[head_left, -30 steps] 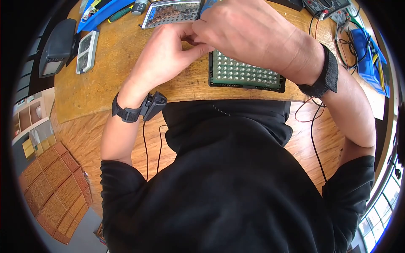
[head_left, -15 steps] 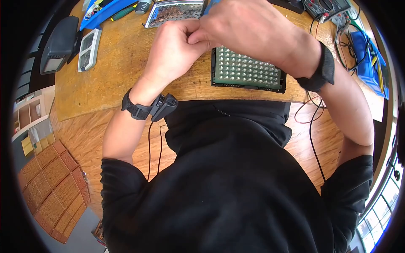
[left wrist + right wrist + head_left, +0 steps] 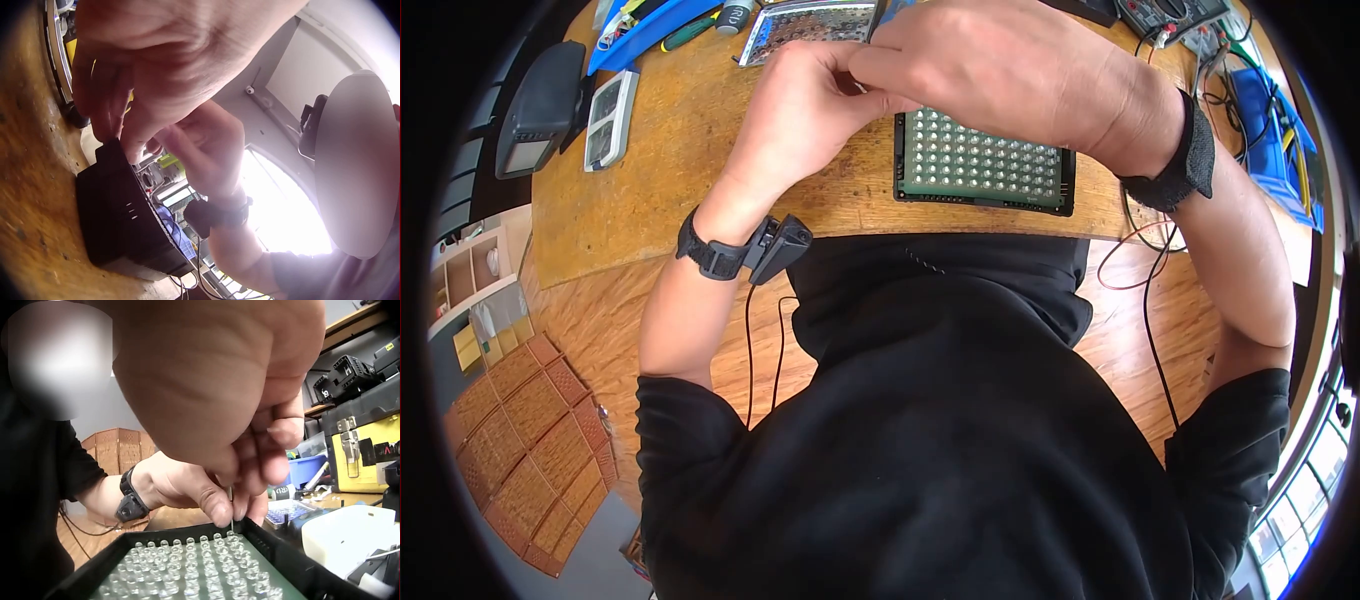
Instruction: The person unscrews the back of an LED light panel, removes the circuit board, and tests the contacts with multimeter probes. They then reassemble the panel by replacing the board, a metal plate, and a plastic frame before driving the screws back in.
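Note:
A green circuit board (image 3: 990, 180) with rows of clear LEDs (image 3: 206, 559) sits in a black case (image 3: 125, 212) at the table's front edge. Over its far left corner my right hand (image 3: 990, 75) curls its fingers around the top of a thin metal rod (image 3: 232, 509), which points down beside the corner LED. My left hand (image 3: 805, 125) reaches to the same corner, thumb and fingertips pinching from either side of the rod, close over the case's rim. The right palm hides the rod's upper part, so I cannot tell what tool or part it belongs to.
A tray of small parts (image 3: 810, 30) lies beyond the hands. At the left are a white-framed box (image 3: 608, 120), a blue bin (image 3: 650, 30) and a green screwdriver (image 3: 690, 33). On the right stand a multimeter (image 3: 1170, 15), loose cables and another blue bin (image 3: 1275, 150).
Both hands stay together at the board's far left corner. The left wrist shifted right, then back left a little; the right hand has turned slightly and its wrist moved right.

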The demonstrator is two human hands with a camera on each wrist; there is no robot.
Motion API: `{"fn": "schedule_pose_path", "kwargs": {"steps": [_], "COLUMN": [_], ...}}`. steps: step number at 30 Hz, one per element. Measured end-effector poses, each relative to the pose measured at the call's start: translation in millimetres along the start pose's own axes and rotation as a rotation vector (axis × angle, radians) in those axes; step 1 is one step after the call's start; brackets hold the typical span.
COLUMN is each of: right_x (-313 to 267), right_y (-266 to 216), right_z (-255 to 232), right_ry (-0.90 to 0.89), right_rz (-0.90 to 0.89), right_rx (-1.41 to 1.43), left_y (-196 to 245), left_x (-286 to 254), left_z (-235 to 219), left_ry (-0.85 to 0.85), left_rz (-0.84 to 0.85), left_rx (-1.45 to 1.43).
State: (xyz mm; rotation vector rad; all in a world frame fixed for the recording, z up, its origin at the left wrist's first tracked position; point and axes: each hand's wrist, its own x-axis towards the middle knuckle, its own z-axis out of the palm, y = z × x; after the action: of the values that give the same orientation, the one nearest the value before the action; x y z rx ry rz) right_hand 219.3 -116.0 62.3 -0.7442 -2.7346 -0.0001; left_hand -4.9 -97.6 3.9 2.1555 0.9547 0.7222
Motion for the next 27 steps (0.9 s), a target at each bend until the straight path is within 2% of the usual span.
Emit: {"fn": "schedule_pose_path", "kwargs": {"steps": [2,4,7,8,10,17,19,22,25,27], "right_x": [0.4,1.2,3.3,3.5,2.1,0.7,3.7,4.1,1.4,1.8], "right_y": [1.1,2.7,4.3,5.3,7.6,3.7,1.3,2.5,3.5,-1.7], "right_z": [2.1,5.6,3.2,4.7,7.6,2.2,3.9,-0.5,10.6,0.2], "right_ry": [-0.019,0.028,-0.07,-0.069,0.04,-0.011,-0.108,-0.114,-0.059,-0.111], "right_rz": [0.007,-0.115,-0.033,-0.034,-0.054,-0.092,-0.012,0.047,0.104,0.152], "right_rx": [0.028,0.008,0.013,0.013,-0.011,-0.195,-0.228,-0.116,-0.154,-0.147], "left_y": [2.2,3.9,1.3,-2.5,-4.5,-4.4,-3.1,8.4,7.3,6.7], "left_x": [-0.4,-0.8,-2.5,-2.4,-3.0,-1.1,-2.2,-3.7,-2.6,-1.5], "left_z": [-2.8,-5.6,-7.4,-7.0,-7.4,-6.5,-6.7,-4.5,-2.6,-3.5], "left_ry": [-0.025,-0.051,-0.059,-0.084,-0.107,-0.096,-0.086,-0.061,-0.032,-0.058], "left_rz": [-0.017,-0.035,0.028,0.008,-0.012,-0.022,-0.007,-0.053,-0.064,-0.125], "left_rx": [-0.011,-0.023,-0.039,-0.05,-0.06,-0.057,-0.055,-0.004,-0.012,0.029]}}
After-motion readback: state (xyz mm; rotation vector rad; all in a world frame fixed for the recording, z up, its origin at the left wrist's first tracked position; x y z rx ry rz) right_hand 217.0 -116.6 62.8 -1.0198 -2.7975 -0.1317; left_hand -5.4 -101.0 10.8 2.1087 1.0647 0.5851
